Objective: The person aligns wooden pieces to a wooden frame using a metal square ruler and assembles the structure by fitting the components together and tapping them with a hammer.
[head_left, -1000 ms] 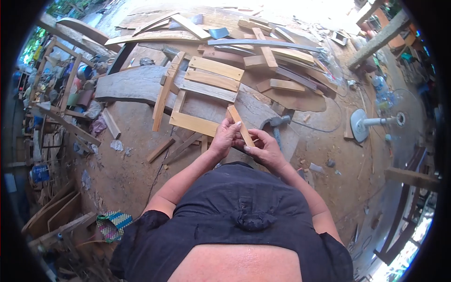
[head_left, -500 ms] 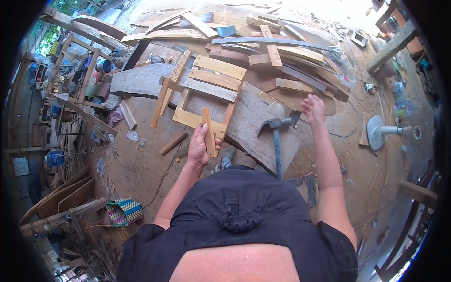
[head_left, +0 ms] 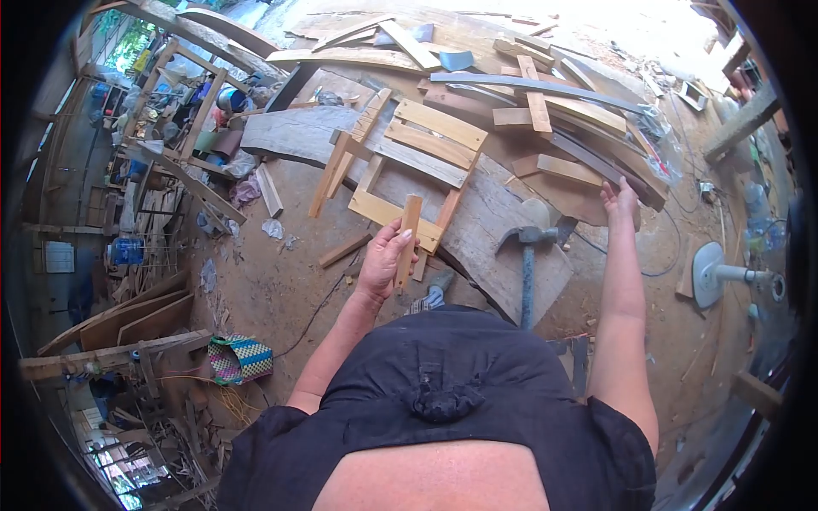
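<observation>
My left hand [head_left: 386, 266] is closed round a short, narrow wooden slat [head_left: 410, 226], held upright in front of my body. Just beyond it lies a slatted wooden frame [head_left: 423, 173], made of pale strips joined to side pieces. My right hand [head_left: 622, 204] is stretched out to the right with its fingers apart, holding nothing that I can see. Its fingertips are close to a dark plank [head_left: 588, 160] in the wood pile; whether they touch it I cannot tell. Between my hands, a claw hammer [head_left: 527, 268] rests with its head away from me on a broad grey board [head_left: 477, 223].
Loose boards and offcuts [head_left: 545, 106] are heaped ahead and to the right. A fan [head_left: 709, 274] lies at the right. Wooden racks with clutter line the left, near a woven checked basket [head_left: 241, 358]. A cable [head_left: 660, 271] runs across the ground.
The view has turned a little, so the scene sits further right. My right hand has reached forward and right, closer to the dark plank. My left hand keeps the slat, now turned more upright.
</observation>
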`<state>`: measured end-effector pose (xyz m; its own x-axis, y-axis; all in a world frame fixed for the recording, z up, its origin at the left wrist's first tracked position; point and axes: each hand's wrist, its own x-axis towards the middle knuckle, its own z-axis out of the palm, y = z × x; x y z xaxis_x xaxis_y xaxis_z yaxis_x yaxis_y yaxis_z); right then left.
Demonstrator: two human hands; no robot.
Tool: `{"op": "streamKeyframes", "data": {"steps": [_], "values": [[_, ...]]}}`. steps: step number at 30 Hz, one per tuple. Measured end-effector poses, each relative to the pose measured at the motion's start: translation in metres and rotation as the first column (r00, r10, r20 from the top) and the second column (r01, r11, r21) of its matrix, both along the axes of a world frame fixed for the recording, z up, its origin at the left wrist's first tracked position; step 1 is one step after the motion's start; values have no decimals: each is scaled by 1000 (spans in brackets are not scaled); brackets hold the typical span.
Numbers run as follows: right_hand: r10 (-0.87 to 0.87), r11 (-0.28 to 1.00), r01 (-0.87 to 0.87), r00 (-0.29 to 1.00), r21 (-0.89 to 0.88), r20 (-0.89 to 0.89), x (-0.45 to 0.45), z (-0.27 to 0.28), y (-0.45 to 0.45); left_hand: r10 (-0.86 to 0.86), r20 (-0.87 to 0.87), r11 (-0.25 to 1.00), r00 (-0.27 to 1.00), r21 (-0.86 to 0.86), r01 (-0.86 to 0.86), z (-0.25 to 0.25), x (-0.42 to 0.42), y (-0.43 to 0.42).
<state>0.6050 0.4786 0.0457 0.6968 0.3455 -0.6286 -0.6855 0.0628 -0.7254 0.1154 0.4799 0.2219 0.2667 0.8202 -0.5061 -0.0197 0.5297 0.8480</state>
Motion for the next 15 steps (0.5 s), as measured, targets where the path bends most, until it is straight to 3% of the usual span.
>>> {"op": "streamKeyframes", "data": {"steps": [2,8,15], "values": [[14,999,-14,1000,-34,2,1,1,2,-6,10,1000,1000,14,6,4,1,3],[17,996,-3,987,91,-159,17,-12,2,-43,-93,986,995,154,57,12,12,5],[-141,970,165,980,178,-144,22,-36,-9,-43,-19,990,999,134,45,17,17,15]]}}
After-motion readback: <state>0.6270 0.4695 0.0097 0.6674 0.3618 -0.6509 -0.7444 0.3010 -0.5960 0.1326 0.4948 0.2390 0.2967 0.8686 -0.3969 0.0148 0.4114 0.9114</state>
